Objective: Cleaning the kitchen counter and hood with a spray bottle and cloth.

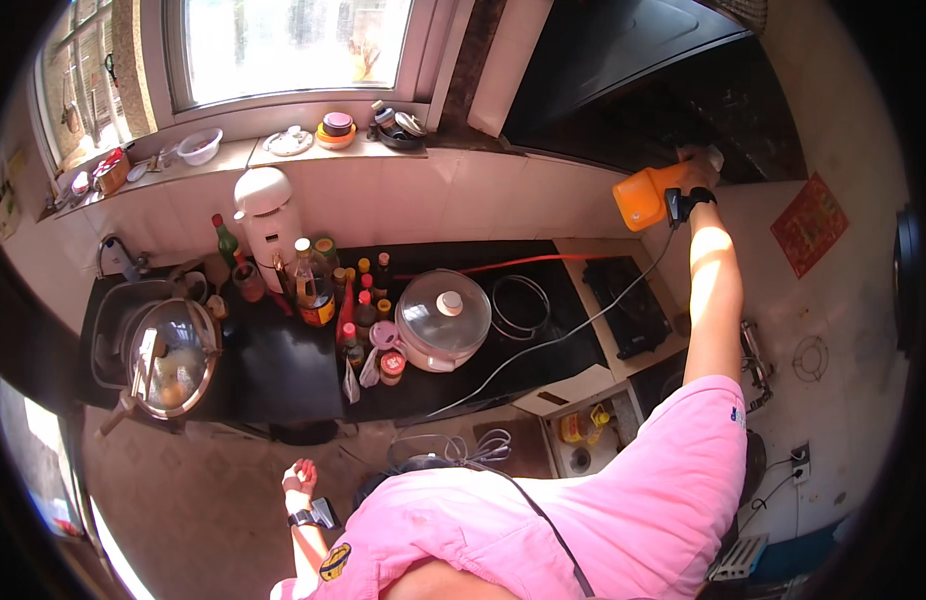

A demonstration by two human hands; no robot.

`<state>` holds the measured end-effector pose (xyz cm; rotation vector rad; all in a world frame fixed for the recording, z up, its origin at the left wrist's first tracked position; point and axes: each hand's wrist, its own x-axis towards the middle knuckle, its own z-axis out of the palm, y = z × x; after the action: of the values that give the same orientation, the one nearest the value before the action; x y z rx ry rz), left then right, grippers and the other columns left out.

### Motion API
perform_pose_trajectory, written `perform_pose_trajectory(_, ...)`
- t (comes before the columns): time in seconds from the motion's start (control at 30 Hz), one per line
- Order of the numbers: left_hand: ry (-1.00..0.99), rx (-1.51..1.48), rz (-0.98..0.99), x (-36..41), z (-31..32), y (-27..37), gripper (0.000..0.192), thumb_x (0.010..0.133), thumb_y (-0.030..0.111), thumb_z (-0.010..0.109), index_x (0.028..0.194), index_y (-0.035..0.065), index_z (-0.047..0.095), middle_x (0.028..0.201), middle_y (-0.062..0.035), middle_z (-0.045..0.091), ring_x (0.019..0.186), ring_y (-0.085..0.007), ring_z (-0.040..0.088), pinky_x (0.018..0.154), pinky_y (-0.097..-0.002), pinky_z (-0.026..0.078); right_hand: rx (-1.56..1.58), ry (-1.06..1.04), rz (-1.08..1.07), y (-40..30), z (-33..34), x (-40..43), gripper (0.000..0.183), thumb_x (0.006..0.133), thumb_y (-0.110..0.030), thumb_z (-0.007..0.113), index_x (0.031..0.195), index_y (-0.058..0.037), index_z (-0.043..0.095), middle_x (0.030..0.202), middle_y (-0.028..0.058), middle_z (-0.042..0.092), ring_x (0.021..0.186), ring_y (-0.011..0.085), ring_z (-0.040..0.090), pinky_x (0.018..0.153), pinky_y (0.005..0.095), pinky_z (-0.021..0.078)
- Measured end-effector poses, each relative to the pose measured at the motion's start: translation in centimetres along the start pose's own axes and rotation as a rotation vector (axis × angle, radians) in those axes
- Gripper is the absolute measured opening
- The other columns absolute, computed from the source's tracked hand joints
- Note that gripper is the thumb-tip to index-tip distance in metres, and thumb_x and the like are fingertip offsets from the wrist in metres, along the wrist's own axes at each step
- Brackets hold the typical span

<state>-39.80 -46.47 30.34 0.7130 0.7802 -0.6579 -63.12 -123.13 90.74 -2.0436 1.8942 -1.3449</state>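
Note:
My right hand (699, 169) is raised at the underside of a dark range hood (703, 97). An orange plastic container (643, 199) reaches left from that hand, which seems to hold it. Something whitish, too small to name, shows at the fingers. A black strap with a small device sits on the wrist. My left hand (300, 477) hangs low in front of the counter, its fingers curled with nothing seen in them. A strapped device is on that wrist too.
On the black counter (283, 375) stand a lidded pot (442, 319), several sauce bottles (313, 292) and a white appliance (266, 217). A glass-lidded pan (170, 364) rests over the sink. A thin cable (553, 341) runs from the right wrist. Below is an open cabinet door (557, 394).

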Motion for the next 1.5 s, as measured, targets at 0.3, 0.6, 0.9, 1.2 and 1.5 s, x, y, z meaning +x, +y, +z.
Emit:
perform_pose_trajectory(0.3, 0.023, 0.046, 0.061, -0.6, 2.0, -2.4, 0.024, 0.080, 0.004, 0.048, 0.102, -0.0054, 0.050, 0.090, -0.0156, 0.055, 0.081, -0.0236, 0.056, 0.070, -0.0326, 0.050, -0.021, 0.008, -0.048, 2.5, -2.0, 2.4, 0.027, 0.079, -0.033, 0.057, 0.082, -0.0059, 0.061, 0.085, 0.0099, 0.062, 0.078, 0.0179, 0.060, 0.066, 0.0299, 0.0463)
perform_pose_trajectory(0.6, -0.045, 0.088, 0.075, -0.6, 3.3, -4.6, 0.025, 0.080, 0.005, 0.050, 0.103, -0.0054, 0.049, 0.093, -0.0147, 0.054, 0.083, -0.0227, 0.056, 0.072, -0.0305, 0.049, 0.035, -0.003, -0.392, 12.1, -0.7, 12.5, 0.030, 0.082, -0.037, 0.052, 0.088, -0.0084, 0.057, 0.088, 0.0147, 0.060, 0.081, 0.0288, 0.058, 0.068, 0.0365, 0.0447)
perform_pose_trajectory(0.9, 0.000, 0.057, 0.064, -2.6, 1.5, -6.0, 0.027, 0.082, 0.006, 0.048, 0.106, -0.0052, 0.048, 0.096, -0.0143, 0.053, 0.087, -0.0228, 0.054, 0.074, -0.0301, 0.049, 1.109, -0.277, 0.383, 9.0, 5.4, 8.2, 0.017, 0.078, -0.016, 0.051, 0.064, -0.0065, 0.054, 0.067, 0.0061, 0.056, 0.064, 0.0164, 0.057, 0.057, 0.0248, 0.0457)
perform_pose_trajectory(1.2, 0.005, 0.065, 0.075, -3.5, 1.0, -6.1, 0.027, 0.081, 0.006, 0.052, 0.105, -0.0047, 0.047, 0.095, -0.0131, 0.053, 0.088, -0.0218, 0.054, 0.075, -0.0304, 0.048, 1.250, -0.225, 0.488, 7.4, 6.7, 4.7, 0.018, 0.076, -0.008, 0.050, 0.059, -0.0042, 0.048, 0.066, 0.0074, 0.054, 0.059, 0.0160, 0.054, 0.055, 0.0217, 0.0463)
perform_pose_trajectory(1.5, 0.020, 0.008, 0.067, -3.3, -0.1, -6.6, 0.027, 0.081, 0.005, 0.051, 0.105, -0.0041, 0.048, 0.097, -0.0132, 0.053, 0.090, -0.0218, 0.054, 0.077, -0.0303, 0.047, 1.157, -0.296, 0.352, 3.9, 7.2, 1.5, 0.019, 0.076, -0.009, 0.051, 0.058, -0.0055, 0.047, 0.061, 0.0054, 0.052, 0.052, 0.0146, 0.050, 0.053, 0.0242, 0.0439)
